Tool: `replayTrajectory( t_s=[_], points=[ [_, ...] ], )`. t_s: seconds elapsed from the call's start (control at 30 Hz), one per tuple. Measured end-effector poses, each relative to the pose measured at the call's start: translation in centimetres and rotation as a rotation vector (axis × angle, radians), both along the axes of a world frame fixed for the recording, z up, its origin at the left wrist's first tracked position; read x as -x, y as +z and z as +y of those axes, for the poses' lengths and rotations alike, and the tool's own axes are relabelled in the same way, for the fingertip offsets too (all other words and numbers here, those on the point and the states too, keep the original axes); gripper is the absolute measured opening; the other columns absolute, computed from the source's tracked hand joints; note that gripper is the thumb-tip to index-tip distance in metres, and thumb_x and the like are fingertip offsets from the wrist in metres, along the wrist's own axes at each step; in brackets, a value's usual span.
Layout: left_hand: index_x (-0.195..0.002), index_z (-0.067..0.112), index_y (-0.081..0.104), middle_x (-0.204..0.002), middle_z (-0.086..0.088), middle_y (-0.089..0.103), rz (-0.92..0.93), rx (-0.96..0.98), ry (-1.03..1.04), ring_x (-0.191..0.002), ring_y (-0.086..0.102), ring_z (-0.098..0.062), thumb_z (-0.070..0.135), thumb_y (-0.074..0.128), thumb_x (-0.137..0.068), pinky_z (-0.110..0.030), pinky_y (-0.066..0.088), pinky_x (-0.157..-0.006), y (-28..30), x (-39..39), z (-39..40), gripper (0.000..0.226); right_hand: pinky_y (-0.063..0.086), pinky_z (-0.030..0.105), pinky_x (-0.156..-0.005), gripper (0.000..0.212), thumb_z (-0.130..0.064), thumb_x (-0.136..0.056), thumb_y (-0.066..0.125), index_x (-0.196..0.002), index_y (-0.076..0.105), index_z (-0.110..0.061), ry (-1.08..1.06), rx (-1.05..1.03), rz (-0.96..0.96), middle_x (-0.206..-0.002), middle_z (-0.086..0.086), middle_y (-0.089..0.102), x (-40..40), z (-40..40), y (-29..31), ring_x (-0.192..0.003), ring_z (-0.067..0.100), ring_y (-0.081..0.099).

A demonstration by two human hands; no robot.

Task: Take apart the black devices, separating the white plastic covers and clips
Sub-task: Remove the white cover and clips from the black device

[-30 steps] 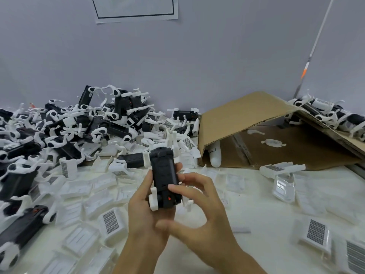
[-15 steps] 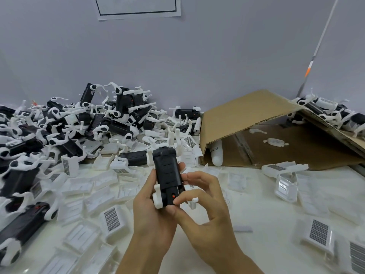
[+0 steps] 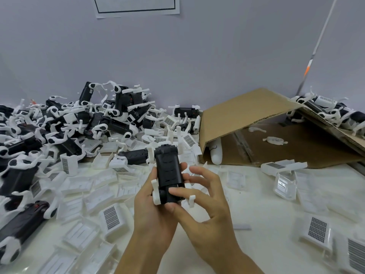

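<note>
Head view, centre of frame: left hand (image 3: 152, 210) wraps the black device (image 3: 169, 175) from behind, holding it upright above the worktop (image 3: 256, 214), likely to steady it. Right hand (image 3: 205, 202) pinches its lower end, thumb on the black face, apparently to work a white clip (image 3: 156, 192) loose. Undone devices heap (image 3: 79, 123) at left; loose white covers (image 3: 112, 216) lie below it.

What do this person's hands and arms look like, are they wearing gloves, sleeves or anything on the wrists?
Both are bare. The left hand and the right hand have no gloves, and I see no rings on the fingers that show. Both forearms come in from the bottom edge with no sleeve, watch or band in view. The fingernails that show look short and unpainted.
</note>
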State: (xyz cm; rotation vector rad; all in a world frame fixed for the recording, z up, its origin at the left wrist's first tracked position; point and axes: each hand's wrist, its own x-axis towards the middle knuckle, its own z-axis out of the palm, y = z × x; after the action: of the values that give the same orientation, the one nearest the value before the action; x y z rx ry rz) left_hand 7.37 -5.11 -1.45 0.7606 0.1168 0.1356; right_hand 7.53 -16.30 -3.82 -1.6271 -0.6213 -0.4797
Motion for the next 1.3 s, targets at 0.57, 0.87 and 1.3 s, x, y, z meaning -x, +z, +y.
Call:
replayTrajectory(
  t_s=[0.57,0.87,1.3],
  points=[
    [-0.096,-0.001,0.079,-0.092,-0.017,0.074,0.052,0.014,0.033,-0.075,0.073,-0.020,0.036,0.049,-0.094,-0.027,0.061,-0.062,0.17,0.01,-0.21,0.047,0.037,0.005,-0.098,0.036,-0.040,-0.069,0.082,-0.103,0.074,-0.050,-0.002,0.007,0.128,-0.145,-0.020,0.038,0.04,-0.04,0.09,-0.129,0.006,0.047],
    [-0.085,0.003,0.082,-0.086,-0.015,0.074,0.026,0.062,0.022,-0.067,0.071,-0.018,0.032,0.047,-0.097,-0.024,0.058,-0.057,0.06,0.00,-0.14,0.046,0.043,0.015,-0.102,0.028,-0.016,-0.073,0.089,-0.092,0.079,-0.035,0.032,-0.032,0.122,-0.126,-0.017,0.049,-0.07,-0.01,0.02,-0.128,0.014,0.052],
    [-0.112,-0.006,0.069,-0.086,-0.019,0.072,0.124,0.067,0.064,-0.071,0.072,-0.023,0.024,0.036,-0.107,-0.028,0.060,-0.059,0.14,-0.03,0.06,0.045,0.049,0.018,-0.091,0.026,-0.023,-0.071,0.090,-0.085,0.076,-0.041,0.041,-0.007,0.266,-0.141,-0.029,0.035,-0.20,-0.38,0.20,-0.127,0.000,0.045]
  ],
)
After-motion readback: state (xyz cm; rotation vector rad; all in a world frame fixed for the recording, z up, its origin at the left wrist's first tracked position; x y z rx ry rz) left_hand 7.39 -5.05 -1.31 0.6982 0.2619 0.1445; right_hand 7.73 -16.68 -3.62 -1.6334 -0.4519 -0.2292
